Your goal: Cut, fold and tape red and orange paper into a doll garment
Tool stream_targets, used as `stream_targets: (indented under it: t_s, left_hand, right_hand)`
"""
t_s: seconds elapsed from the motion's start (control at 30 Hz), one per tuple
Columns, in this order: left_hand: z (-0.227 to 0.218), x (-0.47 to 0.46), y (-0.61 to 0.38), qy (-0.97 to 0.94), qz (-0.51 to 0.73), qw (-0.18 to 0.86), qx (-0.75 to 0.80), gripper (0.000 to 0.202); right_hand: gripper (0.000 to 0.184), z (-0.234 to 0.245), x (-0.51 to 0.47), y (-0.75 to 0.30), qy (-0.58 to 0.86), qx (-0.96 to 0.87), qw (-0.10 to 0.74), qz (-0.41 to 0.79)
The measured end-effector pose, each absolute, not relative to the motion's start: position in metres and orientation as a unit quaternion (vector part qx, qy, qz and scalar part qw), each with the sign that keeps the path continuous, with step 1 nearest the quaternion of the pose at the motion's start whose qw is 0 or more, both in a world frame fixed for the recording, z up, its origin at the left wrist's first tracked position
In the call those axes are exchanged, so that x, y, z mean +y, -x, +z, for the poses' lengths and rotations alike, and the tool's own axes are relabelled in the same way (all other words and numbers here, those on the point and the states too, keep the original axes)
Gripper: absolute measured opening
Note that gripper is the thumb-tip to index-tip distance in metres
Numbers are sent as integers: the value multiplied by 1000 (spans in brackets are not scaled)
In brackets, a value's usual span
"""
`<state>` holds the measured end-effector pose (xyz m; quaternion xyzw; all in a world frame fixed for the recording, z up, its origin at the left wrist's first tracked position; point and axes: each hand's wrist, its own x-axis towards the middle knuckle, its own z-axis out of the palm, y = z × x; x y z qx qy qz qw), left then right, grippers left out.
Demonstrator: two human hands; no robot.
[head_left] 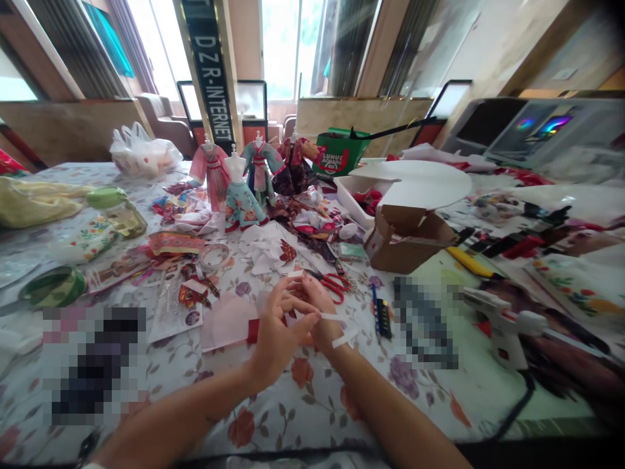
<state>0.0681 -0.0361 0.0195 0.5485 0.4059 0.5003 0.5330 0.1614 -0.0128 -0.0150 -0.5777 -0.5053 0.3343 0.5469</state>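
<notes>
- Two bare hands meet above the flowered tablecloth point(303, 417): the left hand point(276, 332) and the right hand point(317, 312) are both drawn into a narrow pinch.
- One narrow white strip point(322, 316) sits at the fingers, near the table's middle. The fingers hide how firmly each hand grips it. A white bit point(344, 337) by the right wrist may be separate; I cannot tell.
- Several things lie close by: red scissors point(336, 288) just beyond the right hand, a pink sheet point(227, 322) just beyond the left, and a blue pen point(375, 306) farther right.
- A slack pinch could drop the thin strip among the white paper scraps point(263, 251), where it would be hard to spot.
- A careless swing to the right could catch a finger or the strip on the scissors.
- The white glue gun point(505, 326) could be dragged over if an arm snags its black cord point(517, 410). Whether it is hot, I cannot tell.
- A long reach forward could topple the doll dresses on stands point(234, 189).
</notes>
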Motion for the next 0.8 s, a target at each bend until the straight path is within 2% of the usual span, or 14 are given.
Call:
stream_targets:
  t_s: [0.13, 0.33, 0.6, 0.67, 0.8]
  left_hand:
    - [14, -40, -71, -550, 515, 501, 425, 67]
    - [10, -39, -69, -575, 512, 460, 442, 64]
    - [11, -25, -64, -586, 501, 456, 445, 86]
    - [12, -17, -61, -553, 506, 516, 414, 75]
    - [15, 1, -49, -490, 460, 644, 364, 20]
  right_hand:
    - [33, -15, -9, -164, 540, -447, 588, 404]
    - [28, -15, -7, -174, 523, -403, 634, 403]
    - [30, -12, -10, -178, 523, -396, 629, 417]
    - [30, -12, -11, -184, 526, -397, 623, 422]
    - [29, -15, -11, -203, 540, -404, 607, 422]
